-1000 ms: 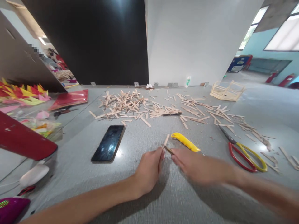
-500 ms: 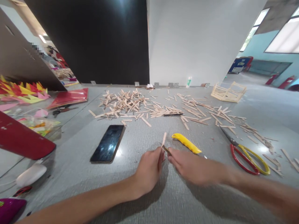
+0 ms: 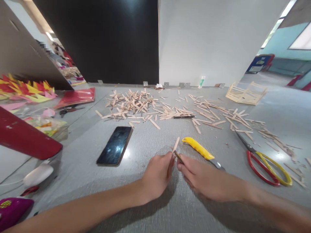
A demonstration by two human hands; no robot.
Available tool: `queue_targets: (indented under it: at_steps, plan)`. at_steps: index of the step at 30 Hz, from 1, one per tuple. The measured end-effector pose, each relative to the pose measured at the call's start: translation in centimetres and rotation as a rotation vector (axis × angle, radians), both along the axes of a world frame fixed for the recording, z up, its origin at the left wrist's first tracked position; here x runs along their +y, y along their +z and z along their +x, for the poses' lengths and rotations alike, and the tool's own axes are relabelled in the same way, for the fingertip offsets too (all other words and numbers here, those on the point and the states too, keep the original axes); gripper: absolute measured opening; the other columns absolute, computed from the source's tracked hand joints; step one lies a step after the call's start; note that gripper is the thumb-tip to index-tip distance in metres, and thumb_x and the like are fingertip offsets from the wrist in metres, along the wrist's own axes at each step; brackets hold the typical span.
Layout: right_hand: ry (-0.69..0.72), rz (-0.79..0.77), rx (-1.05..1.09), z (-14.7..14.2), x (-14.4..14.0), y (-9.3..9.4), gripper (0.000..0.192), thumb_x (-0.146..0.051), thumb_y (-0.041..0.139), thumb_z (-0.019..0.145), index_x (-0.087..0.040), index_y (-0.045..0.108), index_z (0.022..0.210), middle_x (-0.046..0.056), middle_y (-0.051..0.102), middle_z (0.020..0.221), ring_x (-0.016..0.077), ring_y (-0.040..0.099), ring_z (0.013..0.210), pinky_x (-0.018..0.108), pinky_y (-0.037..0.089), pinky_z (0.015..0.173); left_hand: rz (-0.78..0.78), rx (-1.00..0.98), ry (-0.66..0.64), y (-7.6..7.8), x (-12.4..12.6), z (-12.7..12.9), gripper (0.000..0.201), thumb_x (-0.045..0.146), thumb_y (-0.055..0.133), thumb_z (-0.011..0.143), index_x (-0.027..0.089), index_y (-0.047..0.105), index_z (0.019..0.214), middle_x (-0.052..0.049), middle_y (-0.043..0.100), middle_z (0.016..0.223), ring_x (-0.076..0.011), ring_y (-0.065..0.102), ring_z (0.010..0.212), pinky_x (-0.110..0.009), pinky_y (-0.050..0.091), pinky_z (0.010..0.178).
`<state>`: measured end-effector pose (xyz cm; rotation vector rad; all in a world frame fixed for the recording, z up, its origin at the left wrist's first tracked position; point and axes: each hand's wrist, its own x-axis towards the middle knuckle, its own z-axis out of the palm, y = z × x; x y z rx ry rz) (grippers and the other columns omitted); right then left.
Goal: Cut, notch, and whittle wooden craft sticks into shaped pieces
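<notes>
My left hand (image 3: 159, 171) is closed around a flat wooden craft stick (image 3: 176, 143), whose pale upper end sticks out past the fingers. In my right hand (image 3: 204, 176) is a thin, dark, blade-like tool (image 3: 179, 157), pinched between thumb and fingers, its tip against the stick near the left fingertips. The rest of the tool is hidden by the hand. Just beyond the right hand lies a yellow-handled knife (image 3: 198, 148), its metal blade partly behind the wrist. Scissors (image 3: 264, 165) with one red and one yellow handle lie farther right.
Loose craft sticks (image 3: 133, 103) are strewn across the back of the table. A phone (image 3: 115, 146) lies left of the hands. A small wooden stick frame (image 3: 246, 94) stands back right. On the left are a red cylinder (image 3: 29, 132), a white mouse-shaped object (image 3: 38, 174) and coloured paper (image 3: 26, 89).
The whole view has shifted slightly, so things appear farther right. Both hands keep their grip, with the blade-like tool still at the stick; the right hand sits a little lower in view.
</notes>
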<state>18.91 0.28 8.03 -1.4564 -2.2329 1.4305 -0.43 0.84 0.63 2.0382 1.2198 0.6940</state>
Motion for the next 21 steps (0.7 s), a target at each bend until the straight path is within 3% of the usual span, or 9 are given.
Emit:
queue_targets:
  at_steps: [3, 11, 16, 19, 21]
  plan:
    - [0.019, -0.185, -0.032, 0.1, 0.6, 0.9, 0.024, -0.039, 0.032, 0.112, -0.024, 0.047, 0.104, -0.005, 0.05, 0.068, 0.0111, 0.048, 0.044, 0.023, 0.039, 0.04, -0.005, -0.066, -0.03, 0.1, 0.0, 0.0, 0.021, 0.017, 0.042, 0.099, 0.022, 0.044, 0.079, 0.005, 0.045, 0.065, -0.0132, 0.04, 0.055, -0.028, 0.029, 0.058]
    - [-0.095, -0.446, 0.073, 0.1, 1.6, 2.8, 0.022, -0.038, 0.036, 0.113, -0.024, 0.046, 0.1, -0.009, 0.041, 0.071, 0.0059, 0.033, 0.05, 0.014, 0.034, 0.041, -0.097, -0.256, -0.036, 0.9, -0.1, 0.0, 0.034, 0.033, 0.036, 0.11, 0.021, 0.049, 0.081, 0.006, 0.043, 0.063, -0.0132, 0.04, 0.056, -0.029, 0.03, 0.061]
    - [-0.084, -0.395, 0.083, 0.9, 2.3, 3.1, 0.03, -0.039, 0.03, 0.113, -0.023, 0.052, 0.1, -0.009, 0.037, 0.066, 0.0083, 0.032, 0.051, 0.017, 0.032, 0.042, -0.253, -0.441, -0.057, 1.3, 0.1, 0.0, 0.04, 0.046, 0.039, 0.112, 0.019, 0.057, 0.088, 0.004, 0.052, 0.067, -0.0119, 0.05, 0.055, -0.027, 0.037, 0.06]
    - [-0.026, -0.302, -0.035, 1.2, 2.5, 3.4, 0.032, -0.038, 0.032, 0.112, -0.021, 0.056, 0.1, -0.007, 0.041, 0.068, 0.0093, 0.039, 0.054, 0.021, 0.036, 0.047, -0.36, -0.609, -0.072, 1.5, 0.7, 0.2, 0.034, 0.053, 0.056, 0.105, 0.02, 0.055, 0.111, -0.004, 0.065, 0.095, -0.0145, 0.064, 0.066, -0.025, 0.044, 0.057]
    - [-0.004, -0.227, -0.116, 1.3, 2.5, 3.6, 0.033, -0.036, 0.036, 0.111, -0.02, 0.062, 0.099, -0.006, 0.045, 0.07, 0.0103, 0.042, 0.057, 0.024, 0.035, 0.052, -0.413, -0.712, -0.091, 1.6, 1.2, 0.4, 0.043, 0.052, 0.071, 0.096, 0.022, 0.052, 0.12, -0.008, 0.064, 0.112, -0.0165, 0.069, 0.078, -0.026, 0.05, 0.062]
